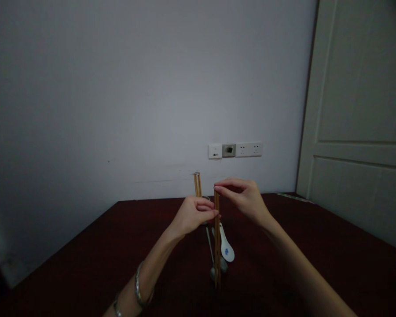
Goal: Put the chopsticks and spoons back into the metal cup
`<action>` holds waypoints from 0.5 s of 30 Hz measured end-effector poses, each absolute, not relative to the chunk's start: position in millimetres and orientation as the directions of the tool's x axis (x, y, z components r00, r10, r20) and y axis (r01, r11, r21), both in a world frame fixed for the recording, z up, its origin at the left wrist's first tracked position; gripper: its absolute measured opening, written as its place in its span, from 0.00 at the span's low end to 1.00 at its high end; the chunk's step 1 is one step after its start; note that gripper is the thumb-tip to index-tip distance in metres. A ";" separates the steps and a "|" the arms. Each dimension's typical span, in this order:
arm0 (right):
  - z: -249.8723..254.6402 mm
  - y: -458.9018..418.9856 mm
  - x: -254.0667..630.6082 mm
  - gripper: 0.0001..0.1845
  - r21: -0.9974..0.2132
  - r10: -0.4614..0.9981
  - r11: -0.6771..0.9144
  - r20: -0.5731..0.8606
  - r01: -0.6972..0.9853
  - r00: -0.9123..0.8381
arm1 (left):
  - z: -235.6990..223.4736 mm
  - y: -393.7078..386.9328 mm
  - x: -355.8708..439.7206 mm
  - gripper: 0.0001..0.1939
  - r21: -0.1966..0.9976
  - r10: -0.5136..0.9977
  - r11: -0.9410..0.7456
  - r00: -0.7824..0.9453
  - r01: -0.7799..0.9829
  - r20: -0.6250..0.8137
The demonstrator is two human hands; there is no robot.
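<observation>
A pair of wooden chopsticks (217,246) hangs upright in front of me, held in both hands. My left hand (195,214) pinches them below the top, thumb against the sticks. My right hand (246,196) grips their top ends between thumb and fingertips. Behind the chopsticks lie a white spoon (227,251) with a blue mark and two metal spoons, one with a long thin handle (210,245), partly hidden. More chopsticks (197,184) stand upright behind my left hand; what holds them is mostly covered by that hand.
The dark red table (145,246) reaches back to a pale wall (152,88). Sockets and a switch (229,150) are set in the wall. A light panelled door (359,110) stands on the right. A flat strip (295,198) lies near the table's far right edge.
</observation>
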State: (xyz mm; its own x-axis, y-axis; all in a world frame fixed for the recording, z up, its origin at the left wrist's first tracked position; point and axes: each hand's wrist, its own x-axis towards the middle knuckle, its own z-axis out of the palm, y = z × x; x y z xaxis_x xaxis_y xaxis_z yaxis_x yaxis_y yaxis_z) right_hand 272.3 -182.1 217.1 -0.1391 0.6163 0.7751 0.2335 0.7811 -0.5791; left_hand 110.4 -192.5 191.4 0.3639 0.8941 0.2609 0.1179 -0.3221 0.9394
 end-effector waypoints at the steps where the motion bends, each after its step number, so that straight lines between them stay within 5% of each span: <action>1: 216.8 -181.9 271.9 0.09 -0.576 0.613 0.784 0.778 0.230 -0.139 | 191.4 -192.5 110.3 0.10 0.940 0.895 -0.320 0.364 0.120 0.258; 15: 215.9 -181.3 273.1 0.09 -0.573 0.600 0.799 0.778 0.183 -0.186 | 194.6 -195.8 111.9 0.08 0.932 0.901 -0.327 0.350 0.154 0.258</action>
State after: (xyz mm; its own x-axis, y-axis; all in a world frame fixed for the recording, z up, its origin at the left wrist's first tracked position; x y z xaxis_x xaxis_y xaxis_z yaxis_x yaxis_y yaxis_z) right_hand 273.1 -181.3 215.9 -0.1860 0.6000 0.7781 0.1828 0.7992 -0.5726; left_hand 111.9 -195.8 194.6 0.3499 0.9007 0.2577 0.1544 -0.3268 0.9324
